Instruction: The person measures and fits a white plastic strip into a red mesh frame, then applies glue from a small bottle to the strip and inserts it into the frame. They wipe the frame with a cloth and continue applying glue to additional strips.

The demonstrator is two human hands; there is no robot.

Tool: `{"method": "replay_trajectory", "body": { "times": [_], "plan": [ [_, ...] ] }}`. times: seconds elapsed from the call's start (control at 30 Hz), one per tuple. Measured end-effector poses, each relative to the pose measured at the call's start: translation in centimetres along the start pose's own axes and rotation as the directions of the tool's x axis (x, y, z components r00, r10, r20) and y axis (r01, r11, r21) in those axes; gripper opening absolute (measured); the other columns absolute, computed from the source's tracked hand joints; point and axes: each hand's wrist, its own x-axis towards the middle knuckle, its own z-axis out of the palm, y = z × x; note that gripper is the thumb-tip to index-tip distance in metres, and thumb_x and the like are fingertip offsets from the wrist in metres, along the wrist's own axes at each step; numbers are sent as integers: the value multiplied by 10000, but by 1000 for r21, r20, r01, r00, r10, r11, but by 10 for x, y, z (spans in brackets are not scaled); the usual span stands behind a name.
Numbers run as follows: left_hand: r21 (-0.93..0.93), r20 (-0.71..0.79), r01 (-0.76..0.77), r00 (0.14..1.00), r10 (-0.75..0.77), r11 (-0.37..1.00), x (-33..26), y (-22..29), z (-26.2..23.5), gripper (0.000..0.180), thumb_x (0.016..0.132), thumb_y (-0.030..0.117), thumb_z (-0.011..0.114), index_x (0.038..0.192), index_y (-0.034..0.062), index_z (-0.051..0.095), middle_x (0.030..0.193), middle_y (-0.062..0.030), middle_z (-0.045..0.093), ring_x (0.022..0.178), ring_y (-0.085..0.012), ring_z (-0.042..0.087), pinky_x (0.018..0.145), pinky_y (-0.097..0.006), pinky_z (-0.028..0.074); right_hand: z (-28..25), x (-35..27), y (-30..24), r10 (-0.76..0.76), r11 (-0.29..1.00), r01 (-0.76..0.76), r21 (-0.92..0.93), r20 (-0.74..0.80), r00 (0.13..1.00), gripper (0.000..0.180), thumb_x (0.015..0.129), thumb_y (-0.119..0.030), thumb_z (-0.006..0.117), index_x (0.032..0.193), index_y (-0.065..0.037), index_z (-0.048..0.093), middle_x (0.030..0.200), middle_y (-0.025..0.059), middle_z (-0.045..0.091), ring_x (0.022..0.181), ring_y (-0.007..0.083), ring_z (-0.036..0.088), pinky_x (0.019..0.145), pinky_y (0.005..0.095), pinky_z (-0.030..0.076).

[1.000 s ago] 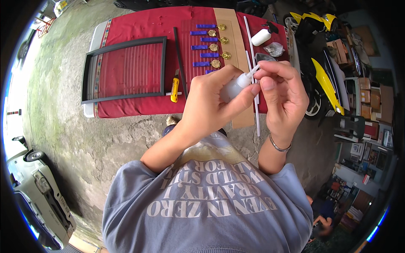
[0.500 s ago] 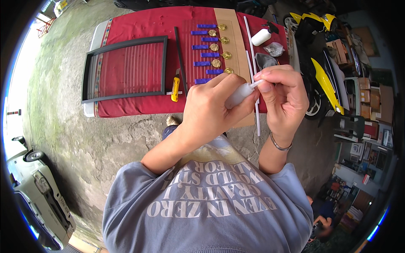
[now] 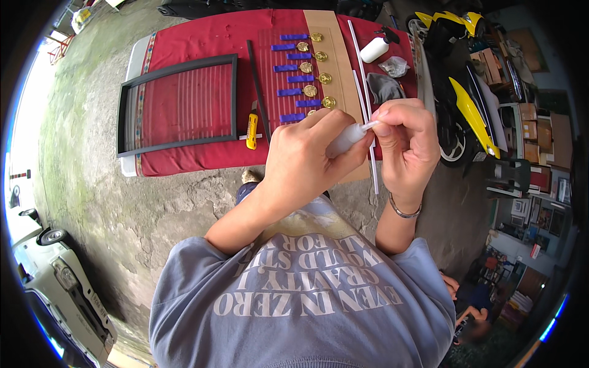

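In our left grip, wrapped around its body: translucent bottle, long axis slanting away and rightward into nozzle. Right grip, nearer nozzle, thumb and forefinger pinched on tip. Beyond, we see ribboned gold medals across red-clothed tabletop.

Daylight from left, rim there blown white | floor bright left, dimmer right | shadow beside car | left hand, right hand evenly lit, sharp | surface edges bowed | black corners, blue rim flare | lower right dim, soft
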Motion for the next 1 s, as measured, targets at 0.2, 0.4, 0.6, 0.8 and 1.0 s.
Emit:
{"method": "replay_trajectory", "body": {
  "times": [0.2, 0.4, 0.6, 0.8, 1.0],
  "plan": [
    [-3, 3, -12, 1000, 12, 1000, 3, -4, 3, 212, 795, 179, 778, 836, 34, 629, 696, -89, 609, 523, -226, 612, 469, -325, 472, -3, -2, 6, 60, 990, -63, 126, 30, 998, 151, 922, -22, 671, 1045, 1, 585, 964, 89, 619, 820, 126, 612, 728, 240, 504],
    [-44, 26, -1, 1000, 2, 999, 2, -13, 3, 225, 778, 182, 780, 865, 31, 638, 734, -98, 631, 535, -247, 633, 478, -337, 496, -2, -6, 7, 168, 943, -185, 278, 83, 982, 221, 931, -36, 671, 1127, 18, 583, 1006, 77, 608, 858, 95, 603, 753, 223, 500],
    [-32, 34, -14, 999, 15, 999, 1, -18, 3, 248, 753, 191, 791, 865, 30, 639, 730, -91, 623, 540, -254, 629, 485, -353, 493, -3, -5, 9, 156, 956, -180, 231, 121, 980, 167, 929, -32, 673, 1074, 17, 606, 990, 69, 621, 847, 83, 592, 731, 210, 474],
    [0, 88, -96, 992, 96, 995, -3, -30, 1, 253, 728, 206, 803, 835, 44, 640, 704, -84, 601, 537, -258, 617, 491, -363, 492, -3, -8, 7, 157, 970, -183, 162, 159, 975, 83, 920, -33, 672, 975, -1, 619, 898, 78, 628, 768, 123, 599, 693, 247, 483],
    [58, 219, -188, 961, 171, 981, -25, -61, -7, 232, 689, 181, 822, 804, 65, 657, 648, -51, 570, 514, -230, 608, 476, -347, 487, -7, -19, 4, 49, 971, 49, -235, 397, 917, 132, 802, -29, 672, 876, -47, 563, 802, 59, 579, 751, 241, 613, 645, 360, 497]
  ]
}}
